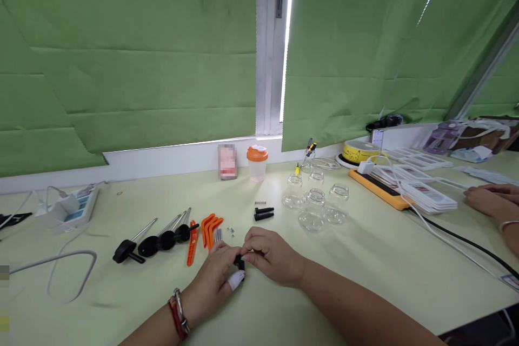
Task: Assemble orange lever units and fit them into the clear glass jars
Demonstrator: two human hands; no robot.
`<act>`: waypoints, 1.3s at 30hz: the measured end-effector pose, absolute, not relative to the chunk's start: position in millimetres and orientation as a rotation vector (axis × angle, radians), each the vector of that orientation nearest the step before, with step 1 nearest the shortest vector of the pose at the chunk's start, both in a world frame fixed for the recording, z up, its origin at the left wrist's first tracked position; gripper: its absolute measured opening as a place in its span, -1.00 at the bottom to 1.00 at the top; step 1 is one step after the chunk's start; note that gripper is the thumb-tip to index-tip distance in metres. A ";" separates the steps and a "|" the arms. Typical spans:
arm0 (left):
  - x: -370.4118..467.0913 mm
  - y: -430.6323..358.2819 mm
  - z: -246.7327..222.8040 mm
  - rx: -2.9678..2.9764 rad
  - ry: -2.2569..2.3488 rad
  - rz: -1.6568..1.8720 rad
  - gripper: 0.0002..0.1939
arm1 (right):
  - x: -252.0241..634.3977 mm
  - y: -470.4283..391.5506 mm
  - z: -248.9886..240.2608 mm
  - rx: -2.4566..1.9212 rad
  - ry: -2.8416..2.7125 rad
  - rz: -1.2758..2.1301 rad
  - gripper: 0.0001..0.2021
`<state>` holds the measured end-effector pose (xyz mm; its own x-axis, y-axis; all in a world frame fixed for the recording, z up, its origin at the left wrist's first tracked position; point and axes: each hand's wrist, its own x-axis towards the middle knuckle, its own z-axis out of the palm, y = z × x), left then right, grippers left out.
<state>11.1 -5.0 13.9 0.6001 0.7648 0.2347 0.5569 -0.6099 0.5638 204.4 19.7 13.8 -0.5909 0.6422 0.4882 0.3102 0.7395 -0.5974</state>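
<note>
Near the table's front, my left hand is closed around a small black plastic part. White wrapping covers its thumb. My right hand meets it from the right, fingertips pinched at the part's upper end; whatever small piece they grip is hidden. Just beyond my left fingers are metal pins, partly covered, and tiny metal bits. Orange curved handles and a separate orange handle lie to the left. Past my right hand lie a spring and black ribbed pieces.
Black round lids with metal rods lie at left, near a power strip. Several glass jars stand right of centre. Behind are an orange-lidded cup and an orange-edged power strip. Another person's hands are far right.
</note>
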 end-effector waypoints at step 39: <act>9.2 -5.4 13.7 2.351 1.114 0.621 -0.81 | 223.6 36.5 11.1 -1.573 -2.260 0.656 -0.81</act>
